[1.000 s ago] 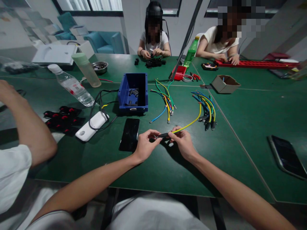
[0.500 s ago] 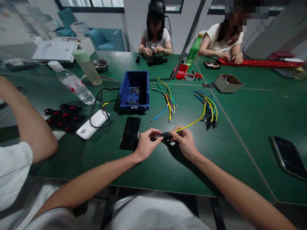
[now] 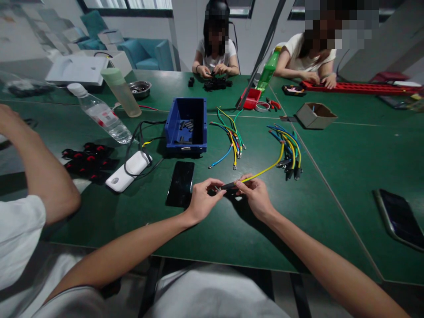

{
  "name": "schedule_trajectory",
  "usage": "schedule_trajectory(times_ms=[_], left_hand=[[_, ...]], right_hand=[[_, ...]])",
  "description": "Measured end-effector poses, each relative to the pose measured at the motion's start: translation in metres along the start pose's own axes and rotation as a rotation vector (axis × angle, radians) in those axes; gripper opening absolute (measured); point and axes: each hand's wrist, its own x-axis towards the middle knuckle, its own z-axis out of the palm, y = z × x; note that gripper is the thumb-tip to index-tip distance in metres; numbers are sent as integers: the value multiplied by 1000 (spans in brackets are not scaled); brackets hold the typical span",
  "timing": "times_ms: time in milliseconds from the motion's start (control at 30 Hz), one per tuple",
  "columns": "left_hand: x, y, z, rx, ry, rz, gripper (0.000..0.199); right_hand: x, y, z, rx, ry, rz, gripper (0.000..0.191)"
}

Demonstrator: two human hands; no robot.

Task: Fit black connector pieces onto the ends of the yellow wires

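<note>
A yellow wire (image 3: 263,171) with a black sleeve (image 3: 228,186) on its near end is held between my hands above the table. My left hand (image 3: 205,198) pinches the tip, where a bit of metal shows past the sleeve. My right hand (image 3: 253,194) grips the wire where it enters the sleeve. Its far end runs to a bundle of blue and yellow wires (image 3: 289,148), several with black sleeves on their ends. Farther left lie loose wires (image 3: 233,141) with bare metal lugs. Black sleeve pieces (image 3: 187,126) lie in a blue bin (image 3: 185,149).
A black phone (image 3: 179,183) lies beside my left hand, a white power bank (image 3: 129,172) with cable farther left. A bottle (image 3: 102,115) stands behind it. Another person's arm (image 3: 39,163) rests at left. A cardboard box (image 3: 316,117) and two people sit across the green table (image 3: 298,229).
Both hands stay almost where they were, with the wire still between them. The view has shifted very slightly.
</note>
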Motion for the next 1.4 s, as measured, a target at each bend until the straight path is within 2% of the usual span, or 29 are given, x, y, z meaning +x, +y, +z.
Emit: schedule_trajectory(times_ms=[433, 733, 1000, 1200, 1400], left_hand=[[2, 0, 1, -113, -25, -43, 23], [3, -2, 3, -141, -21, -46, 13], [4, -6, 2, -169, -29, -83, 15], [3, -2, 3, -207, -31, -117, 18], [2, 2, 7, -295, -26, -196, 20]], right_hand=[[0, -1, 0, -18, 10, 3, 30], [0, 0, 1, 18, -10, -36, 28], [-1, -3, 4, -49, -8, -110, 49], [-4, -5, 8, -29, 47, -135, 67], [-9, -6, 11, -81, 61, -183, 74]])
